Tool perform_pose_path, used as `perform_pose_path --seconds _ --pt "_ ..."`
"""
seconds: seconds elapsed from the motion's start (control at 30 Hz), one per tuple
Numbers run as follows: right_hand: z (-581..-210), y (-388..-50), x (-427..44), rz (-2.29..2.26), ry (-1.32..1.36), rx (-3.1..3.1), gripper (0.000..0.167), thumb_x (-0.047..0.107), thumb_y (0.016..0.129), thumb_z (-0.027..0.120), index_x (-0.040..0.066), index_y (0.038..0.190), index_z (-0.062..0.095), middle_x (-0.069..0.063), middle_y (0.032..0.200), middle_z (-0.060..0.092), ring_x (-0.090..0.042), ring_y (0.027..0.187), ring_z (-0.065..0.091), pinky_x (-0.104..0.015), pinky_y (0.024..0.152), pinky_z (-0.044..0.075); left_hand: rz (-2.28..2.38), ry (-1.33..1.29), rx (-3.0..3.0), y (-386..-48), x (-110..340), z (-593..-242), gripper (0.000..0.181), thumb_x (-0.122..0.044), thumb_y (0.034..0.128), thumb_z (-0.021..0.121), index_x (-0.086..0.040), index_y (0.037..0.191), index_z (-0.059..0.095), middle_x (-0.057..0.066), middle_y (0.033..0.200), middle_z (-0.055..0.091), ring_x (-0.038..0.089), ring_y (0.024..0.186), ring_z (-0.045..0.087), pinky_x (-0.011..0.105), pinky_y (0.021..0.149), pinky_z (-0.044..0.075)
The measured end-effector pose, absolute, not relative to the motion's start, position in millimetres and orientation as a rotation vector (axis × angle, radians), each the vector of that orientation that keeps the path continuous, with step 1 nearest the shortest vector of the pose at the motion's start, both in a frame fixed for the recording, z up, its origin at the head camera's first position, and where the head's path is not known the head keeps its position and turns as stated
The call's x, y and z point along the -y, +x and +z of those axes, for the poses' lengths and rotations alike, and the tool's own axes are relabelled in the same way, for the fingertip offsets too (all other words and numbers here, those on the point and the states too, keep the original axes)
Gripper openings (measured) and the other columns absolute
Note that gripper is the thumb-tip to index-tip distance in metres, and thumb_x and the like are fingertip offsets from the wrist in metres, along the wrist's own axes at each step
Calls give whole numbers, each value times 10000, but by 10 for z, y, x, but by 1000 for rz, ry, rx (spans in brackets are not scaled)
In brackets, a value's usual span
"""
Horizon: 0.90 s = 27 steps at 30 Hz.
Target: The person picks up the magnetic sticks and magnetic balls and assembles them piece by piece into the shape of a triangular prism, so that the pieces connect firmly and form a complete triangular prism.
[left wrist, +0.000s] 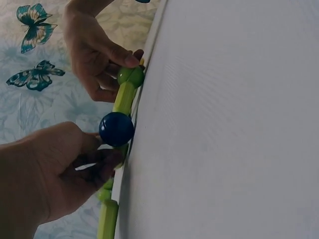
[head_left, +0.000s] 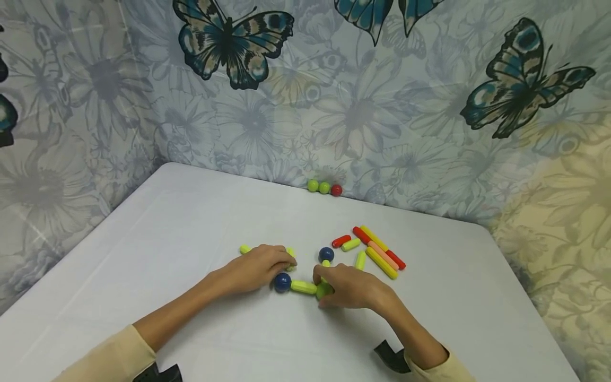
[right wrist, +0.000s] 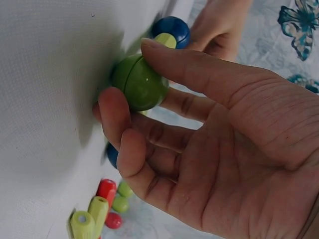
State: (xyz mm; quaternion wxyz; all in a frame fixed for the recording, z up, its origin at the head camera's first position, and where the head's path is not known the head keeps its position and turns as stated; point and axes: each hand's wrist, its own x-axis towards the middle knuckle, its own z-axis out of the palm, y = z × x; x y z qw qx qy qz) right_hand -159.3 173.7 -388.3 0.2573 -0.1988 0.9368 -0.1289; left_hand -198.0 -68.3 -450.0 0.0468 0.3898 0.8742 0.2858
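Green ball (right wrist: 142,82) and dark blue ball (left wrist: 116,128): smooth, glossy, plastic in appearance, with bright highlights. Yellow-green rod (head_left: 303,287): smooth, plastic-looking, with a softer sheen. White tabletop (head_left: 215,212): matt, finely textured, cloth-like. Patterned wall covering (head_left: 277,138): smooth, faintly shiny. Beige sleeve (head_left: 112,353): matt cloth.

A floral wall covering (head_left: 258,130) printed with butterflies (head_left: 227,45) rises behind the white table (head_left: 205,207). At the table's far edge, two lime-green balls (head_left: 312,185) and one red ball (head_left: 336,190) sit in a row. On the table's right half lie two yellow rods (head_left: 381,263), two red rods (head_left: 395,260) and a peach rod (head_left: 382,254), bunched, near a shorter red rod (head_left: 341,241) and lime rod (head_left: 350,244).
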Motion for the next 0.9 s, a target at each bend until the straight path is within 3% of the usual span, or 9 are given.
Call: perform_pose_path --seconds 0.13,0.37,0.5,0.73,0.9 --pt "-3903 -1596 -1737 -357 -533 -2536 336 204 872 858 200 1137 651 28 847 619 -160 792 586 -329 753 522 889 1199 -2632 -1987 712 -4460 211 -90 1053 580 -126 1107 781 -33 1056 754 80 961 673 285 893 558" --pt "-3896 -1606 -1733 -355 -539 -2545 341 212 871 858 195 1142 651 30 848 619 -159 797 585 -333 755 527 823 1117 -2600 -1989 716 -4419 261 -259 1098 540 -193 1211 766 -87 1091 731 52 1011 650 333 963 528" --pt "-3879 -1607 -1742 -371 -529 -2533 350 217 870 860 197 1147 648 28 867 623 -159 816 586 -341 772 540 820 1129 -2611 -1984 705 -4410 259 -288 1099 539 -199 1176 770 -107 1054 711 33 978 627 346 973 514" --pt "-3874 -1636 -1778 -409 -505 -2556 464 292 862 868 155 1236 631 -7 906 612 -172 873 573 -360 805 550 890 1132 -2595 -1977 694 -4412 239 -294 1065 614 -191 1221 763 -109 987 665 18 824 556 232 791 485" --pt "-3876 -1650 -1789 -421 -534 -2573 497 317 874 856 116 1282 654 -24 1004 616 -173 911 562 -371 845 541 919 1169 -2556 -1959 662 -4431 326 -316 1038 661 -166 1320 724 -78 1002 648 7 822 554 206 781 489"
